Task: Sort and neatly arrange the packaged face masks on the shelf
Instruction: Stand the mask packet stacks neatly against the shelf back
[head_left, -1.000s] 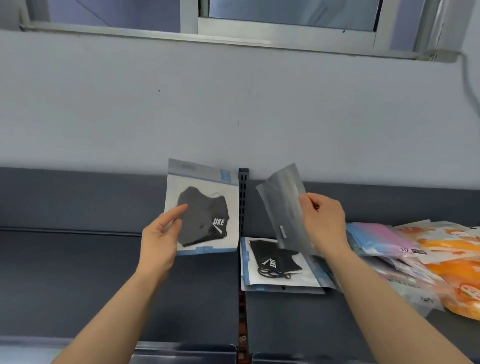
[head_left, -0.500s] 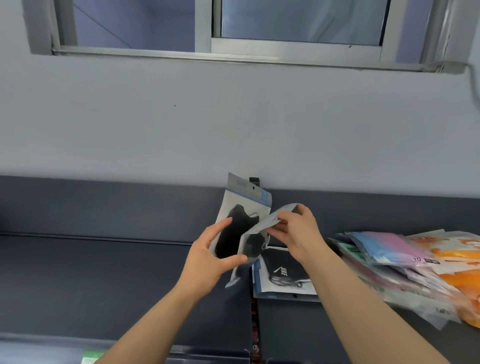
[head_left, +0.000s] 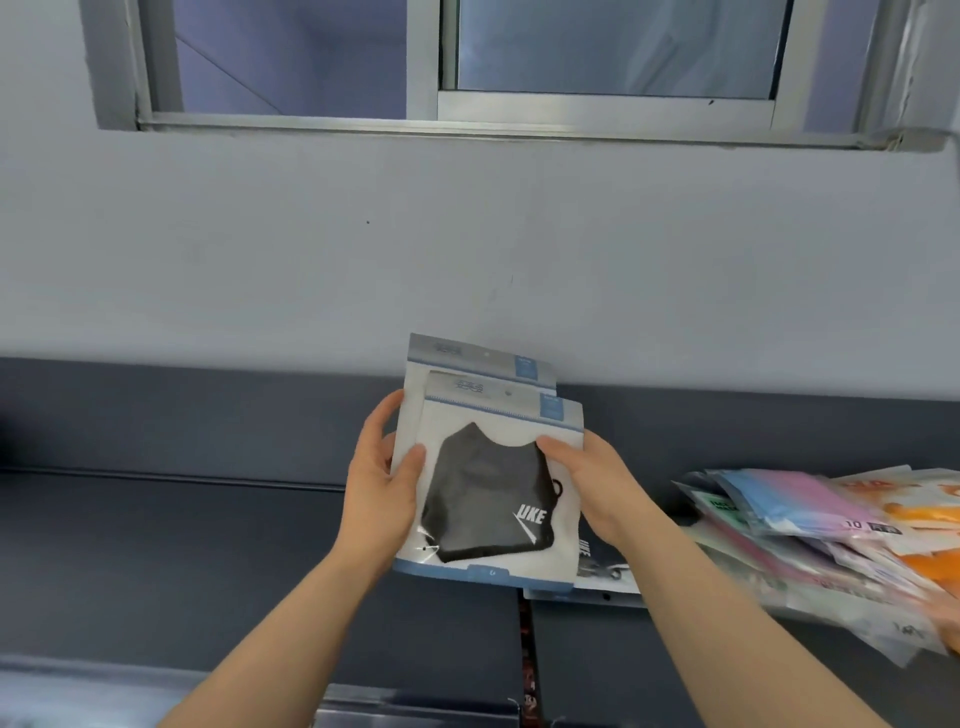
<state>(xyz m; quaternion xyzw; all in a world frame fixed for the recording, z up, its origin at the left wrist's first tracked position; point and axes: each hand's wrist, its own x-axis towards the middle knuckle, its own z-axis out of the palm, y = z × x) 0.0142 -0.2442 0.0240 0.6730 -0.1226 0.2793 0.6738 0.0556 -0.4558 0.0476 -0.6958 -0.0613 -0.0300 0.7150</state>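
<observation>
Black mask packets (head_left: 491, 488) between raised hands (head_left: 382, 493)

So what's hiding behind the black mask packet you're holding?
Another packet of the same kind; only its top and left edge peek out. Whatever it contains is covered by the front packet.

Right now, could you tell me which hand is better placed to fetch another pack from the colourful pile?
Probably the right hand: it holds the black mask packs' right edge, nearest the colourful pile. The left hand sits on the far side and could keep its grip on them.
</observation>
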